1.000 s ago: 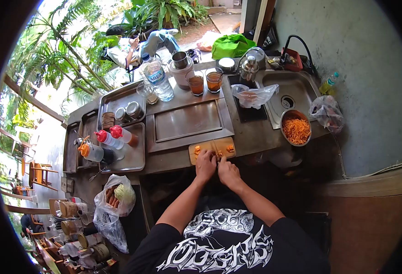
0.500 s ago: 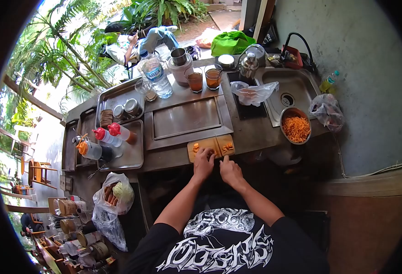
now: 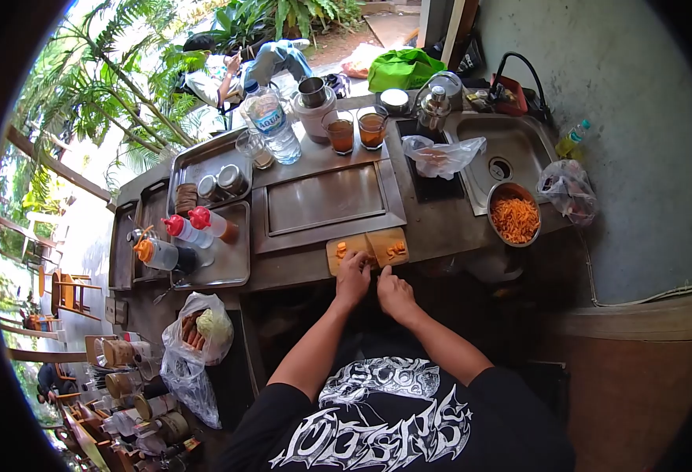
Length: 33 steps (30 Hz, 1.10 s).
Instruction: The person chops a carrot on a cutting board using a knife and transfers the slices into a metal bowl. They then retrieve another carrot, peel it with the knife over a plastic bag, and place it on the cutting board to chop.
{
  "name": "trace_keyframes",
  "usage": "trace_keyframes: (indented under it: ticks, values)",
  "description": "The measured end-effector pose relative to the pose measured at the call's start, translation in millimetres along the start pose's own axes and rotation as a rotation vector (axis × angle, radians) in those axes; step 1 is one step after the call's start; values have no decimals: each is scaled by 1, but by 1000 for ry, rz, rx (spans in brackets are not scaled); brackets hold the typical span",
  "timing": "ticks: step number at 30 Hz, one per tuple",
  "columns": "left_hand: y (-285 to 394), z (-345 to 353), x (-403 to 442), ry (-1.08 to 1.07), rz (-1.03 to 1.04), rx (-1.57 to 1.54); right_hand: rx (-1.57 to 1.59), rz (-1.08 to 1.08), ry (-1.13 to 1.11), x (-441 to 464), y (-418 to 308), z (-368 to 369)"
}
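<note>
A small wooden cutting board (image 3: 397, 237) lies at the counter's near edge, with orange pieces (image 3: 395, 250) on its right part and a few more at its left. My left hand (image 3: 353, 277) rests on the board's near left part, fingers curled down over something I cannot make out. Just to the right, my right hand (image 3: 396, 294) is closed around a knife handle (image 3: 387, 271) at the board's near edge. The dark blade reaches forward over the board, between the two groups of pieces.
Right of the board stand a metal bowl of shredded orange food (image 3: 515, 220) and a sink (image 3: 531, 149). Squeeze bottles sit on a tray (image 3: 236, 271) at the left. Behind are two glasses (image 3: 372, 130) and a water bottle (image 3: 276, 132). A person (image 3: 224, 79) reclines beyond.
The view has shifted slightly. My right hand has drawn back a little from my left hand, and the knife with it. My left hand stays at the board.
</note>
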<state>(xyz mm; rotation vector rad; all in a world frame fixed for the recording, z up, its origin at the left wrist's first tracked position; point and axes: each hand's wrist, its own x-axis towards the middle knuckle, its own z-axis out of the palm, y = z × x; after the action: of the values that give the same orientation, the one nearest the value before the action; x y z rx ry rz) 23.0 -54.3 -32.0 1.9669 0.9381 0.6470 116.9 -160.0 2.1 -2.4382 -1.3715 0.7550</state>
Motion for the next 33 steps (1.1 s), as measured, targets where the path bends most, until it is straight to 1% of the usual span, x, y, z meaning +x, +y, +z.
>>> trace_keyframes:
  ticks: [3, 5, 8, 11, 14, 15, 17, 20, 22, 25, 27, 33]
  values:
    - [1, -1, 3, -12, -10, -30, 22, 34, -19, 4, 1, -2]
    - [10, -6, 1, 12, -8, 92, -5, 29, -34, 0, -3, -2]
    - [9, -6, 0, 7, -1, 128, 18, 56, -17, 6, -3, 3]
    - [13, -6, -2, 29, 34, 151, -35, 49, -79, 7, -8, -13]
    - [13, -8, -2, 34, 37, 124, -27, 29, -65, -1, -4, -1]
    - [14, -9, -3, 36, 30, 124, -28, 27, -71, -1, -6, 0]
    - [15, -10, -1, 24, -11, 164, 57, 98, -29, 1, -6, 2]
    - [21, -12, 1, -3, -42, 225, -17, 48, -38, 8, -4, -2]
    - [21, -10, 2, -16, -103, 204, -57, 26, -71, 2, -8, -10]
    - [11, -10, 4, -28, -102, 176, -30, 75, -101, 3, -13, -8]
    - [8, -8, 3, -15, -50, 129, 18, 83, -74, 11, -11, -6]
    - [2, -2, 3, 24, -44, 56, -101, 24, -130, 6, -12, -12]
